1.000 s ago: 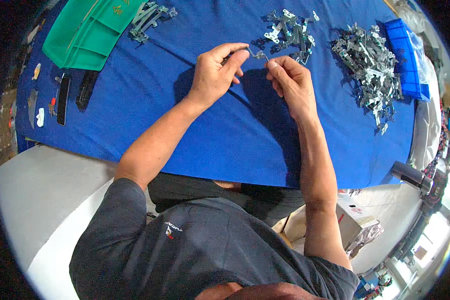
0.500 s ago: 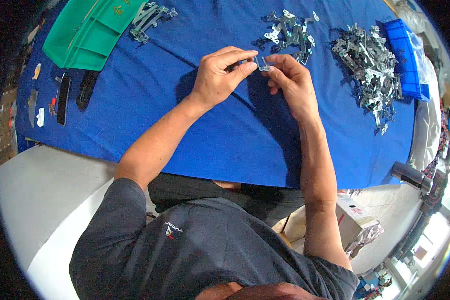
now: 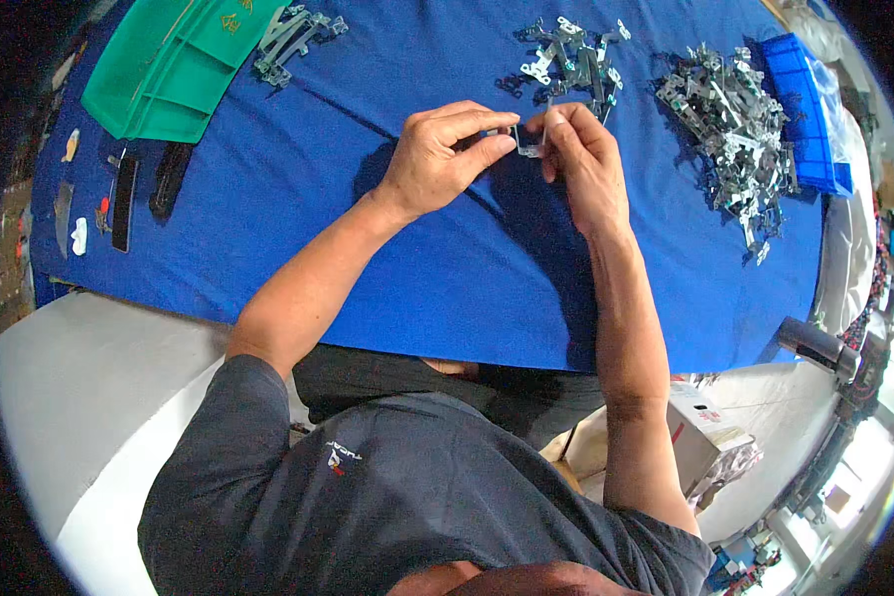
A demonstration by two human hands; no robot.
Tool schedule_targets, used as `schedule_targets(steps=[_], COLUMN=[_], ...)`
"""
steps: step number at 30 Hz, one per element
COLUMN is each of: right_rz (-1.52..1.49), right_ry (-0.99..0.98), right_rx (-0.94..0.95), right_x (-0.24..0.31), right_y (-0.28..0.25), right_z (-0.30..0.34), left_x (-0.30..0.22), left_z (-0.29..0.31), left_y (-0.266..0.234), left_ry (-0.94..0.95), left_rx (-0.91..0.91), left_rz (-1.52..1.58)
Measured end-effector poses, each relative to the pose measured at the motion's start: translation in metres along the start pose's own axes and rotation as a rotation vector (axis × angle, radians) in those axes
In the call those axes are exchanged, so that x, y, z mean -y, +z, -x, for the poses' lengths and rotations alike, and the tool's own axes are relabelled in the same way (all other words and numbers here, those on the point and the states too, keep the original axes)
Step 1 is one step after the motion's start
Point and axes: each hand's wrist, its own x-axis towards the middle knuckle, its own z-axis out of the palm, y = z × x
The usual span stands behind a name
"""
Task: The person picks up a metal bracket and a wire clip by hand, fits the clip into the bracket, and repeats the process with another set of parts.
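A small U-shaped metal bracket (image 3: pixel 530 152) is held up over the blue cloth between my two hands. My left hand (image 3: pixel 432 157) pinches its left side between thumb and forefinger. On the other side, my right hand (image 3: pixel 588 164) grips the bracket's right arm with thumb and fingers. Parts of the bracket are covered by the fingertips. Just beyond my right hand lies a loose group of metal brackets (image 3: pixel 566 50). A larger heap of similar metal parts (image 3: pixel 730 129) spreads over the cloth at the right.
A green plastic bin (image 3: pixel 174 84) stands at the far left, with several metal parts (image 3: pixel 293 40) beside it. A blue plastic bin (image 3: pixel 805 114) borders the heap on the right. Near the left edge lie a black phone-like slab (image 3: pixel 124 202) and small items. Blue cloth (image 3: pixel 447 288) covers the table.
My right thumb and fingers have moved up along the bracket's right arm, and more of its U shape shows. My left hand keeps its pinch, almost unmoved.
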Motion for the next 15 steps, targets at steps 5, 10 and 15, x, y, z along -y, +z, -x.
schedule_targets(steps=[5,10,15], right_rz=[-0.07,0.133,0.194], right_ry=[0.073,0.101,0.072], right_rx=[-0.013,0.077,0.08], right_x=[0.0026,0.0037,0.0046], right_y=[-0.0028,-0.0002,0.0014], right_z=[0.0028,0.0042,0.0045], left_x=[-0.0026,0.0031,0.0021], left_z=[0.0001,-0.0011,-0.0009], left_y=[0.0021,0.0017,0.0033], left_ry=[-0.304,-0.382,-0.382], left_rx=[-0.117,-0.198,-0.181], left_rz=[0.168,0.298,0.273])
